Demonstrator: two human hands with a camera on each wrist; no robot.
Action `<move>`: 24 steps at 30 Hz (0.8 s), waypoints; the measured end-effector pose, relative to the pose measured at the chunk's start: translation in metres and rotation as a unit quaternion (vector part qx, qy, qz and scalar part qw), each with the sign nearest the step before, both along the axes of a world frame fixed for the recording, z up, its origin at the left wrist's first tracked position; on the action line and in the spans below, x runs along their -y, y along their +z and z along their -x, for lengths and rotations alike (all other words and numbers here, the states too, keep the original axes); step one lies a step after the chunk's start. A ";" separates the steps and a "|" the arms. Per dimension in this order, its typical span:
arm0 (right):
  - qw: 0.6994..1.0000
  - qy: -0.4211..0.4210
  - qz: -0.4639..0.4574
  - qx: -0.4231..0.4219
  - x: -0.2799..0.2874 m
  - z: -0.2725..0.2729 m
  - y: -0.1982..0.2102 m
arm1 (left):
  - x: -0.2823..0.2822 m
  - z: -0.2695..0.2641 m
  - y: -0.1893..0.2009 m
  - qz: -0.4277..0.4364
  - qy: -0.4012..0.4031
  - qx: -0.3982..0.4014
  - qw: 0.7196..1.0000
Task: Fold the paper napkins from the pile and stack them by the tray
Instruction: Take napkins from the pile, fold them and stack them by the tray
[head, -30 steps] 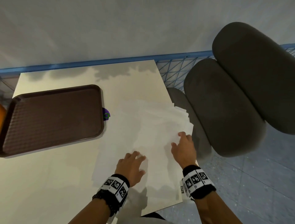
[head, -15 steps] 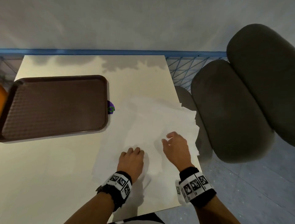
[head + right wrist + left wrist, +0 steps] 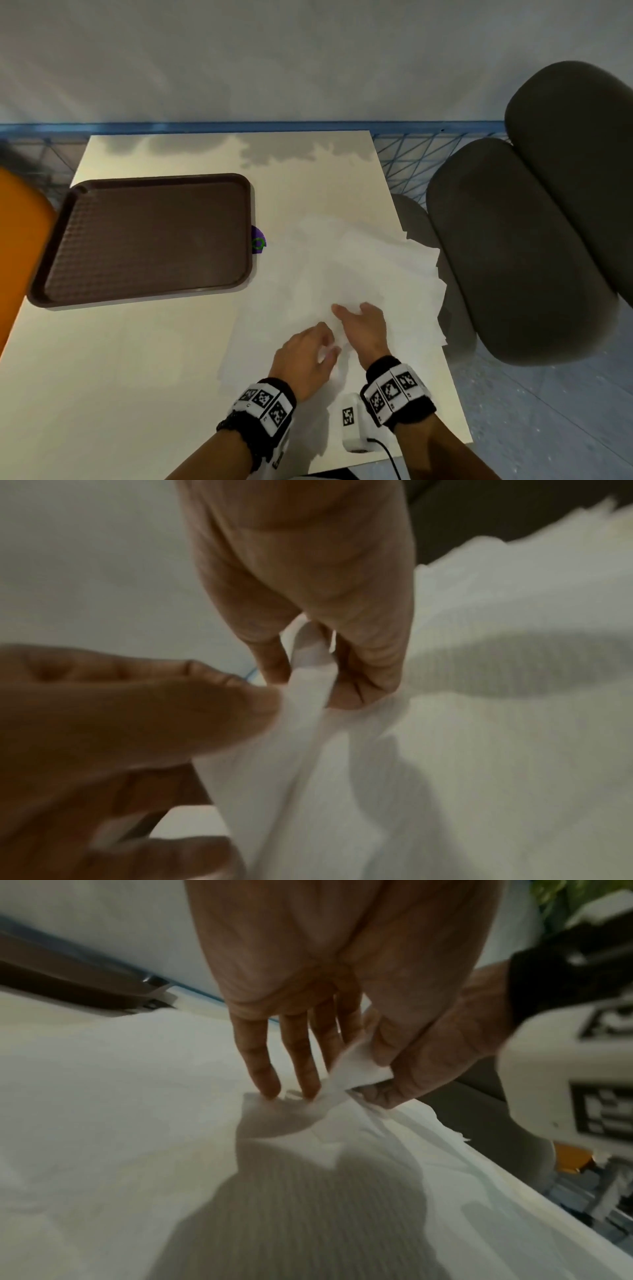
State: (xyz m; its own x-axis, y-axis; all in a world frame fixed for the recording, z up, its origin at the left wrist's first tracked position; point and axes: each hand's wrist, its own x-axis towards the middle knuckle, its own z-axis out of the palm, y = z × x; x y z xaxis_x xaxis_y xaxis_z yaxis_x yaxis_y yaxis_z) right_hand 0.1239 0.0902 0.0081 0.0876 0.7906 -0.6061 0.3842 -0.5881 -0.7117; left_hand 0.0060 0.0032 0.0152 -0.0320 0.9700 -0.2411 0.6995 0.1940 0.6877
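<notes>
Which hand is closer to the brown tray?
The left hand. It sits on the napkins, on the side facing the tray but apart from it. The right hand is beside it, farther toward the gray chair.

Dim, soft indoor light; both wrist views are noisy and motion-blurred. Grey shadows fall on the napkins (image 3: 103, 1096) below the fingers (image 3: 260, 1064); the head view bends at its edges

Left hand (image 3: 305, 356), right hand (image 3: 363, 329) close together, fingers pinching, wrists raised.
</notes>
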 end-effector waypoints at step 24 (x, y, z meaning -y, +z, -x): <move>0.956 0.078 -0.123 -0.256 0.045 -0.093 0.143 | -0.013 0.058 0.128 0.038 0.060 0.428 0.901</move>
